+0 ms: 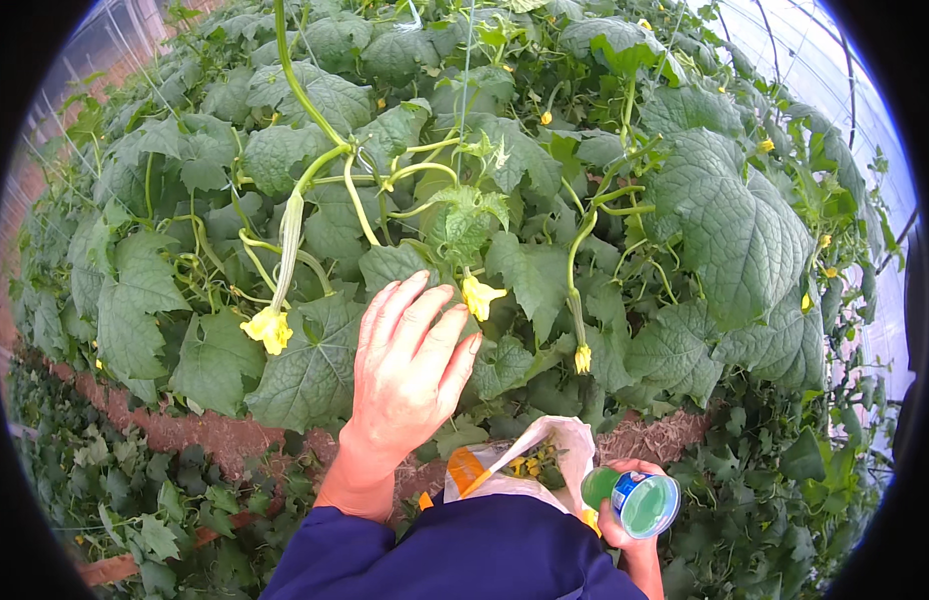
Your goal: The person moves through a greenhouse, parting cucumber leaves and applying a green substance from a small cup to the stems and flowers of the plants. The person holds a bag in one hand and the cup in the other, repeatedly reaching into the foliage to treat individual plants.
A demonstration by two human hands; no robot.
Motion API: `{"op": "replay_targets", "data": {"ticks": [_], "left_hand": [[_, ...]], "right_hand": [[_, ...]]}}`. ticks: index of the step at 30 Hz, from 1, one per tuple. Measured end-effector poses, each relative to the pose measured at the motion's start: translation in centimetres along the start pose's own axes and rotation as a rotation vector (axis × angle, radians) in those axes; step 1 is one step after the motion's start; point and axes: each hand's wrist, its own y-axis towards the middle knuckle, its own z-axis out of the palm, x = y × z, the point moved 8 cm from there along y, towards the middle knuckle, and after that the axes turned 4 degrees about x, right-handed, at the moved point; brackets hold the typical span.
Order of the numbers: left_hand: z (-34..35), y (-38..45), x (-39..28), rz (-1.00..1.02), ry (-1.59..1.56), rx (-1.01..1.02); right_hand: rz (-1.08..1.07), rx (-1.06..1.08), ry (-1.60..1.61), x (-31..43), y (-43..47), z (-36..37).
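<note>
My left hand (413, 361) reaches into the vine with its back toward me and its fingers stretched out over a green leaf. Just right of the fingertips hangs a yellow flower (481, 297); I see no object held, and the thumb is hidden. To the left dangles a young ridged luffa-like fruit (289, 244) with a yellow blossom (268, 330) at its tip. My right hand (620, 529), low on the right, is wrapped around a clear plastic cup (646, 504) of green liquid with a blue label. A slimmer young fruit (576, 319) hangs above it.
An open white and orange bag (566, 435) at my waist holds several yellow flowers (536, 463). Strings (465, 90) run up through the leafy vines. Bare reddish soil (232, 442) shows below, and plastic greenhouse sheeting (881, 247) rises at the right.
</note>
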Motion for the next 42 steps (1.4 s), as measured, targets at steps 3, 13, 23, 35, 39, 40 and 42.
{"op": "replay_targets", "data": {"ticks": [3,13,23,35,39,40,42], "left_hand": [[0.6,0.4,-0.2,0.037,-0.068,-0.035],[1.6,2.1,-4.3,0.050,0.214,-0.107],[13.6,10.7,-21.8,0.422,-0.301,0.440],[6.3,19.6,-20.6,-0.155,-0.264,-0.326],[6.0,18.9,-20.8,-0.223,-0.225,-0.436],[6.4,18.6,-20.6,-0.245,-0.240,-0.464],[7.6,18.0,-20.4,-0.288,-0.260,-0.469]], "right_hand": [[0.023,-0.036,-0.060,0.1,-1.3,-0.5],[0.033,0.007,-0.057,-0.5,-0.7,-3.6],[-0.263,0.156,-0.005,-3.9,1.6,-14.5],[-0.343,0.247,0.041,-9.6,1.5,-33.1],[-0.324,0.241,0.046,-10.3,1.6,-36.6],[-0.321,0.238,0.028,-10.5,1.6,-37.2],[-0.278,0.250,0.051,-11.4,0.7,-38.0]]}}
